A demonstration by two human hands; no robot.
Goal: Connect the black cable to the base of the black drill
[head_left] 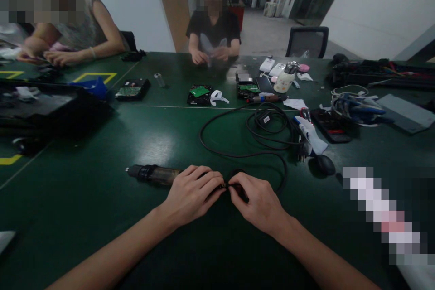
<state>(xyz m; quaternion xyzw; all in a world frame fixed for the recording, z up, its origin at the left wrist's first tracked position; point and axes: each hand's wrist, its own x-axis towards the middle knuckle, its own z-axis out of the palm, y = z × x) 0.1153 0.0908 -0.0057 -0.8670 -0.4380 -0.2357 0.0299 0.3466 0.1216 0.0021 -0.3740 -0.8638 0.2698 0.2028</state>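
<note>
On the green table lies a dark, see-through electric screwdriver (159,175), its bit end pointing left. My left hand (196,189) is closed over its rear part, which the fingers mostly hide. Just to the right, my right hand (257,198) pinches a small dark piece at the screwdriver's rear end. The fingertips of both hands nearly meet there. A black cable (284,173) curves down behind my right hand; its end is hidden, and the exact shape of the pinched piece is unclear.
Beyond my hands lie a coiled cable with an adapter (266,119), a computer mouse (323,165), a second screwdriver (268,99), circuit-board drives (199,94) and a bottle (284,80). A black tray (50,113) stands left. Two people (215,27) sit across the table.
</note>
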